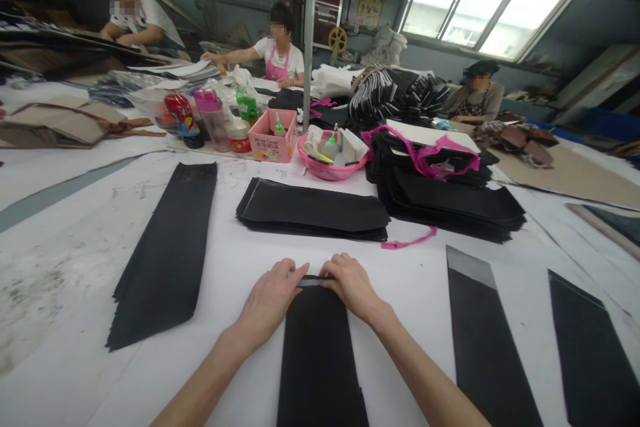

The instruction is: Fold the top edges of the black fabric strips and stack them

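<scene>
A long black strip of sheet material (320, 360) lies lengthwise in front of me, with a grey band across its far end. My left hand (273, 290) pinches the left corner of that far end, thumb and fingers together. At the right corner, my right hand (350, 283) grips the same edge with curled fingers. The far edge looks turned up or folded between both hands. To the right lies another black strip with a grey end band (473, 270). A stack of black pieces (313, 210) sits just beyond my hands.
Left is a fanned stack of black strips (165, 253); far right, another black piece (595, 347). Beyond stand a pink basket (333, 170) with bottles, a pink box (270, 143), tied black stacks (450, 207) and a metal pole (309, 40). Several people work across the table.
</scene>
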The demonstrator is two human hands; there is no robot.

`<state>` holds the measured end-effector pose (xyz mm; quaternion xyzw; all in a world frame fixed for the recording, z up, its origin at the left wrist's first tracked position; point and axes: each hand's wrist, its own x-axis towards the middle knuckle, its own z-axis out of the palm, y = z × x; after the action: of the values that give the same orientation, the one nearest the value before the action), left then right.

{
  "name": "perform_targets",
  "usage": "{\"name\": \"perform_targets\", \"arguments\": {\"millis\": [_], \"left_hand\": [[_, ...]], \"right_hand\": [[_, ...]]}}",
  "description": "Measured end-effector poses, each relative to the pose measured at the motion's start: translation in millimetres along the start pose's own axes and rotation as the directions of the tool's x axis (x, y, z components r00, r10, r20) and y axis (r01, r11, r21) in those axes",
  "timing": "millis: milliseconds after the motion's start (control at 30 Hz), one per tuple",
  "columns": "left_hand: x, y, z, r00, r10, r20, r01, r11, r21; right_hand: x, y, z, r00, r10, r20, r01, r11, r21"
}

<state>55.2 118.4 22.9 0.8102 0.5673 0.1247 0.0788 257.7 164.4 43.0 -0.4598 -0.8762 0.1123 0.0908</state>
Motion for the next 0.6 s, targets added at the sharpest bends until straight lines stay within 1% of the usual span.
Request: {"name": "perform_targets", "arguments": {"millis": [67, 167, 300, 433, 600], "left_hand": [[2.7, -0.8, -1.1, 0.999, 0.049, 0.007, -0.049, 0.998, 0.033], [4.5, -1.7, -3.1, 0.995, 0.103, 0.006, -0.103, 0.994, 0.021], [2.1, -3.7, -1.3, 0.989, 0.148, -0.022, -0.148, 0.989, 0.016], [-1.1, -7.5, 4.4, 0.979, 0.198, -0.049, -0.194, 0.978, 0.072], [-1.3, -8.9, 4.2, 0.972, 0.234, -0.02, -0.229, 0.965, 0.125]], "right_hand": [[-2.9, 2.7, 2.9, 1.0, -0.01, -0.024, 0.011, 1.0, 0.024], [-7.4, 7.4, 8.3, 0.997, -0.031, -0.064, 0.035, 0.997, 0.062], [-11.2, 12.7, 13.6, 0.992, -0.079, -0.103, 0.089, 0.992, 0.091], [-12.2, 14.5, 16.2, 0.982, -0.135, -0.131, 0.147, 0.985, 0.087], [-13.1, 14.4, 20.8, 0.968, -0.189, -0.163, 0.198, 0.979, 0.042]]}}
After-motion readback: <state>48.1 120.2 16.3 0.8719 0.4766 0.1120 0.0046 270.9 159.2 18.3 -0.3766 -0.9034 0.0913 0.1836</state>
